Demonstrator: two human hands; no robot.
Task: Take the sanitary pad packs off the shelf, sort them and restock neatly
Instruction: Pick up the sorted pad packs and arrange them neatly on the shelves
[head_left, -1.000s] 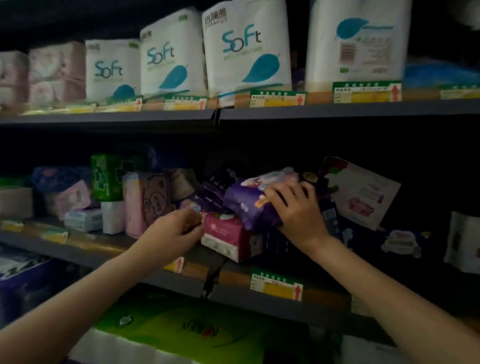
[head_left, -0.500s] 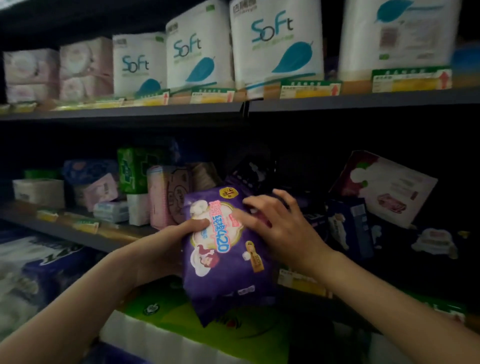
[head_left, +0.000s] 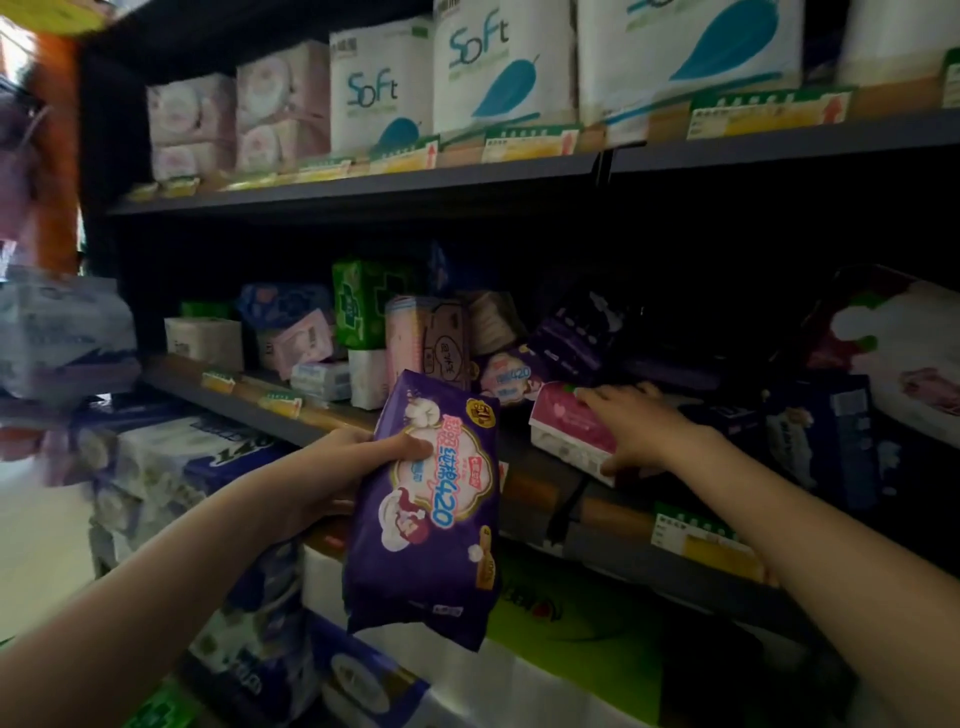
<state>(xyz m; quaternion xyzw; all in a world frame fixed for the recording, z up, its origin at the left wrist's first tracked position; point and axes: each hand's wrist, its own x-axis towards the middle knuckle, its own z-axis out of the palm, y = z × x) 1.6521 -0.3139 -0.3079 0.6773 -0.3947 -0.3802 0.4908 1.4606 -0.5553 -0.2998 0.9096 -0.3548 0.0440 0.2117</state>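
Note:
My left hand (head_left: 332, 470) grips a purple sanitary pad pack (head_left: 431, 525) marked 420 and holds it upright in front of the middle shelf (head_left: 618, 545). My right hand (head_left: 641, 434) reaches onto that shelf and closes on a pink and white pack (head_left: 569, 423), fingers over its top and thumb under its near end. Behind it lie a second purple 420 pack (head_left: 511, 376) and dark purple packs (head_left: 582, 332). Further left stand a tall pink pack (head_left: 423, 338) and a green pack (head_left: 363, 304).
White "Soft" tissue packs (head_left: 504, 73) line the upper shelf. Blue and white tissue bundles (head_left: 197, 467) are stacked at the lower left, green packs (head_left: 566, 608) below the shelf. A large white and red pack (head_left: 904, 358) leans at the right. Dark blue packs (head_left: 815, 431) stand beside my right wrist.
The purple 420 pack has come off the shelf into my left hand alone. My right hand let go of it and reached back to the pink and white pack. The view swung left.

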